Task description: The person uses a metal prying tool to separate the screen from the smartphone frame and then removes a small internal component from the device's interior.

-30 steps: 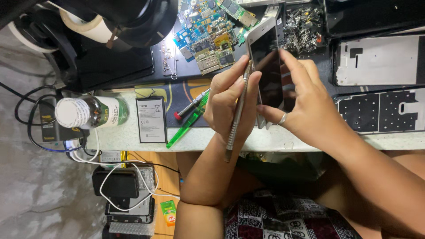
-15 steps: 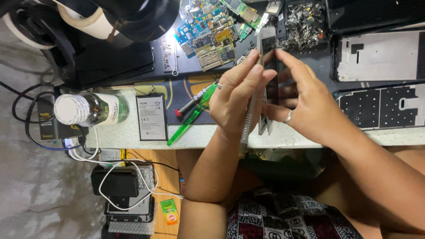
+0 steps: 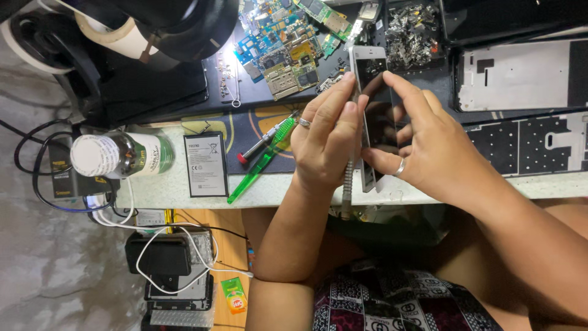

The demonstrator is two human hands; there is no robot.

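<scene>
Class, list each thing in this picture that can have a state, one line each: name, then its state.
Phone: held on edge between both hands, screen dark.
Left hand: gripping the phone and a metal tool.
Right hand: gripping the phone.
Bottle: lying on its side, capped.
Battery: lying flat, out of any phone.
Toothbrush: lying flat, unheld.

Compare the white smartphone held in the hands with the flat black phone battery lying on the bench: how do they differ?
The white smartphone with a dark screen is held between both hands, left hand and right hand, tilted on edge; the flat black phone battery lies flat and untouched on the pale bench top. The smartphone is longer; the battery is shorter with a white-printed label. Both are thin rectangles.
</scene>
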